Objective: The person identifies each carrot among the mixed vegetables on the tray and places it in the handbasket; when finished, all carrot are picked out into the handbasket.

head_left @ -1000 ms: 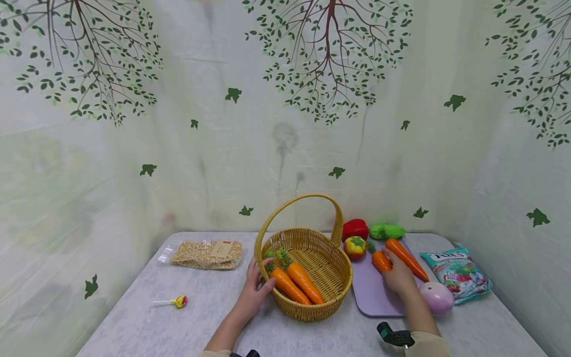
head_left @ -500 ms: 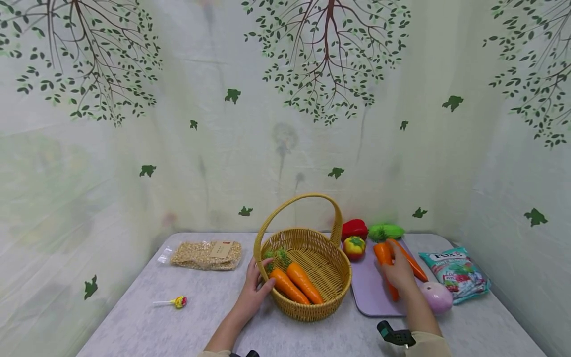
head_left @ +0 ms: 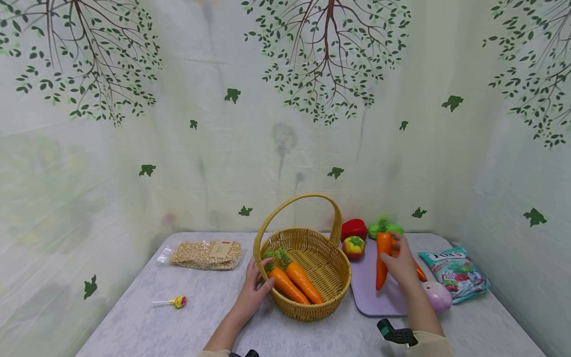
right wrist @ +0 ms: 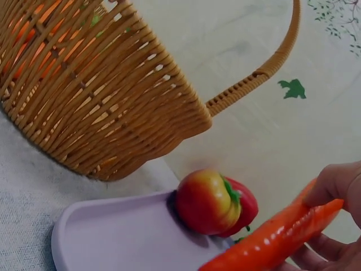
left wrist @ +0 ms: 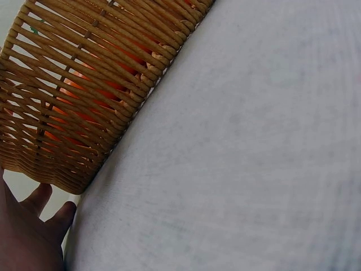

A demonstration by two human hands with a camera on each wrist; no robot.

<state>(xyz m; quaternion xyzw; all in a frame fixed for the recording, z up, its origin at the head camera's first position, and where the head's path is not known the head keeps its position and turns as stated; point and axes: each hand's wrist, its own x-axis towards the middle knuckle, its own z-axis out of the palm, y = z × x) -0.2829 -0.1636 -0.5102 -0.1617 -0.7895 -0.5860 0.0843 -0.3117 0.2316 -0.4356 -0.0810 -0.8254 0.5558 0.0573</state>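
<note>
Leaf-printed backdrop (head_left: 250, 153) stands behind the grey surface (head_left: 147, 327). Right of centre, the right hand (head_left: 402, 265) pinches a carrot (head_left: 381, 269) over the tray (head_left: 370, 300); at lower centre, the left hand (head_left: 255, 291), fingers spread, touches the basket (head_left: 308, 312). Risk: the carrot's glossy skin could cause a slip.

Both forearms (head_left: 424, 315) extended forward, left hand (head_left: 256, 290) with thumb spread from fingers, right hand (head_left: 400, 263) pinching (thumb opposite fingers), hands well apart.

Carrot (right wrist: 269, 244) glossy, smooth, plastic-looking; basket (right wrist: 135, 107) ribbed woven wicker; tray (right wrist: 121, 234) smooth matt plastic.
</note>
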